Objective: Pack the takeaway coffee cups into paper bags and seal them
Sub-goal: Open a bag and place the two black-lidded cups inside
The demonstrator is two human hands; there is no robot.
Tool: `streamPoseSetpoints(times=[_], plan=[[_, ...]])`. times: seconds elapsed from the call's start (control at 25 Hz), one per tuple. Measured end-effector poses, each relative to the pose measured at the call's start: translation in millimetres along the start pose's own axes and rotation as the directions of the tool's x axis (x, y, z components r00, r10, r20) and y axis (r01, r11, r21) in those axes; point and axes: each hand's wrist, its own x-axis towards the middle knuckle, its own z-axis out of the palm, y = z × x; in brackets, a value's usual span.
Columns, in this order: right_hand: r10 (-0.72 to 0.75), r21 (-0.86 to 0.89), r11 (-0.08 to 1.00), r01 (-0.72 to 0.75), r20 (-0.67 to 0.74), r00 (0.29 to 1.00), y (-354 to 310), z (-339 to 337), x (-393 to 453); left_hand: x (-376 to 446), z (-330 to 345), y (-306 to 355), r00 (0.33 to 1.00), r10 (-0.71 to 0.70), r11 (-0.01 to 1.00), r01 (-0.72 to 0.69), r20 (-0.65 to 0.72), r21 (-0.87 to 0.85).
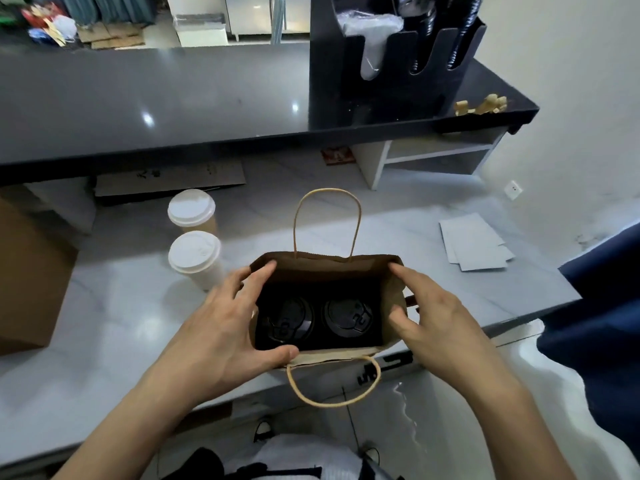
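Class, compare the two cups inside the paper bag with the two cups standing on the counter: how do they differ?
The bagged cups have black lids; the counter cups have white lids. The bagged cups sit side by side inside the paper bag, with only their tops showing; the counter cups stand unpacked left of it, their sides visible. All four are upright and lidded.

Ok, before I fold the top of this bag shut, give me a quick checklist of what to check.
1. Two black-lidded cups side by side inside the paper bag: ok.
2. Their lids fully pressed on: cannot tell.
3. Left hand and right hand at opposite ends of the mouth: ok.
4. Far handle up, near handle hanging outward, neither inside the bag: ok.
5. Seal or sticker at hand: cannot tell.
6. Two white-lidded cups on the counter packed: not ok.
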Motion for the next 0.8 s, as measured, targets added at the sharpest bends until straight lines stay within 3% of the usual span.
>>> streamPoseSetpoints(times=[0.4, 0.8], plan=[[0.037, 0.036, 0.999, -0.037, -0.001, 0.999, 118, -84, -9, 31, 75, 126, 1.0, 0.009, 1.0, -0.009, -0.022, -0.028], [0.034, 0.041, 0.999, -0.034, 0.005, 0.999, 149, -112, 26, 71, 86, 157, 1.0, -0.01, 0.999, 0.009, -0.02, -0.047]])
